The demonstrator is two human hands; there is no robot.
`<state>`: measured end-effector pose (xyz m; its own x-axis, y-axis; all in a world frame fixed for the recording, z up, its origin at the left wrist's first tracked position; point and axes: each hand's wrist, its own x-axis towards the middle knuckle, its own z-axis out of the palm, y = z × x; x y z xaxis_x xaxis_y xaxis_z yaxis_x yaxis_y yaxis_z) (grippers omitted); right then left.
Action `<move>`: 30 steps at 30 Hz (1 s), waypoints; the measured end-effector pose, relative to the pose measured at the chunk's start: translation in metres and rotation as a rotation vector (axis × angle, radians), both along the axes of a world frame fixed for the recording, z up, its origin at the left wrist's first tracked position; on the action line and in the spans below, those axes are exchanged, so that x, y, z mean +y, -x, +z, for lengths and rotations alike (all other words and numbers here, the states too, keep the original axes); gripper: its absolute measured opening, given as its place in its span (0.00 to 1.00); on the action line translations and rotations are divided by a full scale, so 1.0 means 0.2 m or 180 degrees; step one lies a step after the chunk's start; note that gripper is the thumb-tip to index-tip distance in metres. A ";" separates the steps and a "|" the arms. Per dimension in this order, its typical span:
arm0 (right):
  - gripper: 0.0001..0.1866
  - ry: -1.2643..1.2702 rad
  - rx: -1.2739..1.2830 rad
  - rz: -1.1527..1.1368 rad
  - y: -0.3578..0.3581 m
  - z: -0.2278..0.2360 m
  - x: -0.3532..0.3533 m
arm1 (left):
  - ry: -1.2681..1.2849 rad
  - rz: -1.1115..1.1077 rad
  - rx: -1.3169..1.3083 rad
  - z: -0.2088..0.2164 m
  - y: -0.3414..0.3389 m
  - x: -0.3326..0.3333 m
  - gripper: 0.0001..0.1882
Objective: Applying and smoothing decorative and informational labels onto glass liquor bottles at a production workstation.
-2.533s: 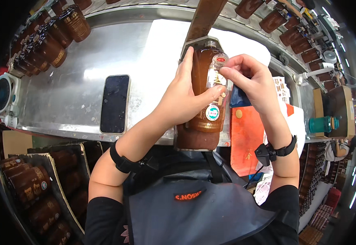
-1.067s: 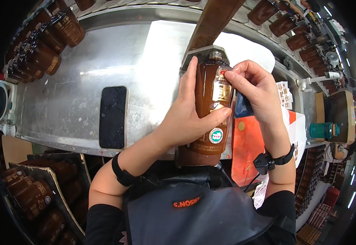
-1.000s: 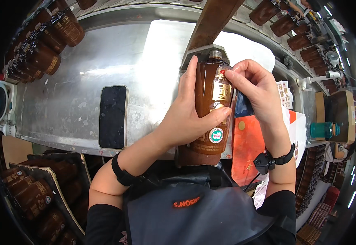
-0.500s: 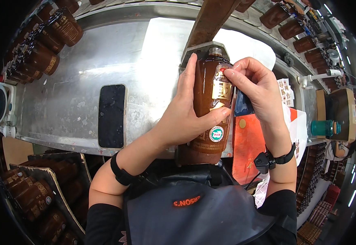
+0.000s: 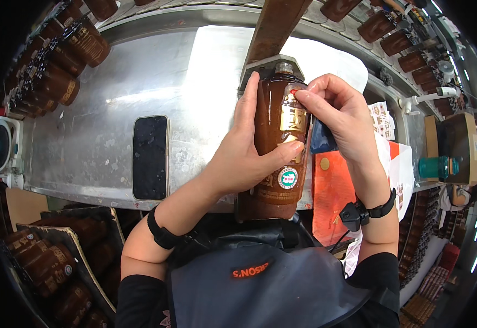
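A brown glazed bottle (image 5: pixel 268 194) with a clear neck lies along the metal table, its neck pointing away from me. My left hand (image 5: pixel 244 153) is wrapped round its left side, the thumb lying across the front and the fingers along the far left edge. Gold lettering on a clear label (image 5: pixel 292 119) runs down the bottle's front, with a round green-and-white sticker (image 5: pixel 287 178) lower down. At the label's upper end, by the bottle's shoulder, my right hand (image 5: pixel 337 112) pinches the right edge between thumb and forefinger.
A black phone (image 5: pixel 150 157) lies on the metal table to the left. Beside the bottle are a dark blue piece (image 5: pixel 323 138) and red sheets (image 5: pixel 328 188). A wooden post (image 5: pixel 277 27) rises behind the neck. Several brown bottles (image 5: pixel 55 82) stand far left; a teal jar (image 5: pixel 436 168) is at right.
The bottle's front and label have shifted slightly left. My right fingertips have moved a little left with the label's upper edge, and my left hand keeps its grip.
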<state>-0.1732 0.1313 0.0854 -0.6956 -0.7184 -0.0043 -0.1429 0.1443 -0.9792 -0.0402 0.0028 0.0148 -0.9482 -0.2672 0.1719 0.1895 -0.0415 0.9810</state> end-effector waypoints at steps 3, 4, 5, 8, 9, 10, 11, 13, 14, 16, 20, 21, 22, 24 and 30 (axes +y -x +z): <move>0.07 0.0049 -0.0002 0.0000 0.00 -0.01 0.00 | 0.0182 -0.0108 -0.0088 0.01 -0.01 -0.01 0.54; 0.07 0.0054 -0.0002 -0.0015 0.00 -0.01 0.00 | 0.0187 -0.0123 -0.0089 0.01 -0.01 -0.01 0.54; 0.07 0.0042 -0.0016 -0.0045 0.00 -0.01 0.00 | 0.0151 -0.0111 -0.0050 0.01 -0.01 -0.01 0.54; 0.08 0.0064 -0.0021 -0.0106 -0.02 -0.01 -0.01 | -0.0058 -0.0100 0.0040 0.00 -0.01 0.00 0.55; 0.08 0.0089 -0.0007 -0.0126 -0.02 -0.01 -0.01 | -0.0240 -0.0089 0.0098 0.00 -0.01 0.00 0.58; 0.08 0.0104 -0.0013 -0.0143 -0.02 -0.01 -0.01 | -0.0225 -0.0107 0.0091 0.00 -0.01 0.00 0.58; 0.08 0.0089 0.0065 -0.0155 -0.01 -0.02 -0.01 | -0.0076 -0.0102 0.0067 0.00 -0.01 -0.01 0.56; 0.08 0.0087 0.0133 -0.0198 0.00 -0.03 0.00 | 0.0087 -0.0127 0.0034 0.02 0.00 -0.01 0.55; 0.09 0.0107 0.0133 -0.0241 0.00 -0.03 0.01 | -0.0414 -0.0139 0.0017 0.07 0.00 0.00 0.52; 0.11 0.0251 0.0140 -0.0363 0.02 -0.04 0.03 | -0.0904 -0.0183 -0.0022 0.09 0.01 0.01 0.48; 0.18 0.0141 -0.0253 -0.0338 0.03 -0.07 0.14 | -0.0995 0.0081 -0.0044 0.08 0.03 0.01 0.43; 0.20 0.0117 -0.0500 -0.0231 -0.01 -0.09 0.17 | -0.0867 0.0151 -0.0025 0.08 0.04 0.01 0.42; 0.26 0.0069 -0.0817 -0.0141 -0.04 -0.11 0.18 | -0.0858 0.0135 -0.0049 0.07 0.05 0.01 0.42; 0.31 0.0105 -0.0871 -0.0131 -0.10 -0.15 0.19 | -0.0592 0.0209 -0.0050 0.07 0.06 0.01 0.42; 0.35 0.0295 -0.1023 -0.0335 -0.15 -0.15 0.14 | -0.0801 0.0213 -0.0059 0.08 0.07 0.02 0.40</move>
<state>-0.1437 0.1603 0.0549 -0.7396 -0.6503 -0.1733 0.1857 0.0502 -0.9813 -0.0533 0.0078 0.0315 -0.9293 -0.3616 0.0749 0.1822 -0.2725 0.9447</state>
